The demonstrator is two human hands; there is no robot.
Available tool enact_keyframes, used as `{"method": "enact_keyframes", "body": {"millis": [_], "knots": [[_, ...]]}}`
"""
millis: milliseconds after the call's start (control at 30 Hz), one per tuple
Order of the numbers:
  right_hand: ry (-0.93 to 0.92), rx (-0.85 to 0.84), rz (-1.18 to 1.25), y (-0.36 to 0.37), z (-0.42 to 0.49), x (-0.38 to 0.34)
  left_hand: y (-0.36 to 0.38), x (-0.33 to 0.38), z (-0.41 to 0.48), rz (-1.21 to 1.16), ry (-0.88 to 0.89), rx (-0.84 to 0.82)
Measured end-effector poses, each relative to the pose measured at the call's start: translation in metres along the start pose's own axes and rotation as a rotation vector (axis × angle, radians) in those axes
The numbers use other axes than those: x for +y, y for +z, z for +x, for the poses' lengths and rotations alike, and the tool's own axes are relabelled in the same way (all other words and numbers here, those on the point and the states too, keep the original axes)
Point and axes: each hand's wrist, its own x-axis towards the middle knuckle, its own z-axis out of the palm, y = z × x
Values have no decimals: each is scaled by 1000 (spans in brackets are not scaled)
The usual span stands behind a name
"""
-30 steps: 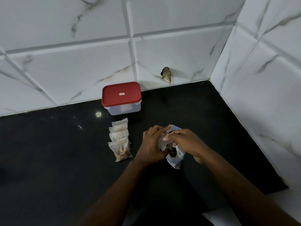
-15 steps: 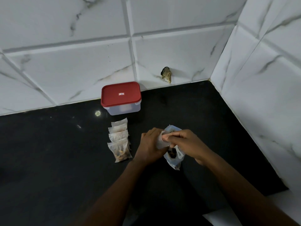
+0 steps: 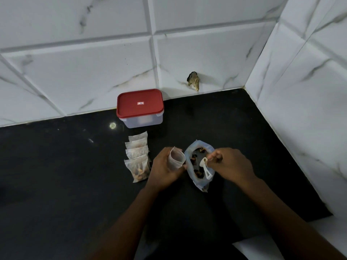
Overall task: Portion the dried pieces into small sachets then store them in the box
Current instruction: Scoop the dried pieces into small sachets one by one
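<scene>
1. The black counter (image 3: 75, 184) carries everything. It is wise to work low over it, so that a dropped piece lands where it can be picked up.
2. The box (image 3: 142, 121) stands at 11 o'clock from the hands, against the tiled wall, with its red lid (image 3: 139, 98) on. It is probably not needed until the filling is done.
3. The left hand (image 3: 162, 168) has its fingers curled round an empty sachet. The right hand (image 3: 232, 164) pinches a small scoop with its fingertips.
4. The bag (image 3: 201, 183) of dried pieces (image 3: 197, 173) lies open between the hands, its mouth turned up. Draw from the loose top layer rather than digging deep.
5. Four filled sachets (image 3: 138, 160) lie in an overlapping row at 9 o'clock from the left hand. Judging by them, a modest, equal portion is wanted.
6. The empty sachet (image 3: 175, 160) is held upright with its mouth rounded open, just beside the bag at its 9 o'clock. Keep the two rims close so that the carry is short.
7. The scoop (image 3: 206, 169) rests over the bag's mouth. Which end is the bowl I cannot tell. A level load, tipped slowly, should spill least.
8. A small label (image 3: 140, 103) sits mid-lid, too small to read. No other writing shows.
</scene>
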Motion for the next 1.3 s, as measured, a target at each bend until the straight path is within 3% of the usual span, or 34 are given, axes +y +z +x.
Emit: {"method": "enact_keyframes", "body": {"millis": [167, 333, 500, 600, 933, 1100, 1300], "knots": [[82, -69, -195, 16, -7, 3, 3, -8, 0, -9, -21, -99], [119, -89, -202, 27, -8, 5, 10, -16, 7, 31, -52, -196], [76, 55, -101, 26, -10, 7, 15, -16, 18, 59, -108, -300], [-24, 180, -23, 23, -9, 10, 15, -15, 22, 47, -95, -302], [-204, 280, -72, 15, 2, 15, 16, -11, 14, 22, 21, -137], [-270, 176, -56, 7, 11, 12, 17, -14, 14, 53, -15, -148], [-217, -44, 69, -11, 23, 7, 18, -18, 14, 64, -26, -164]]}}
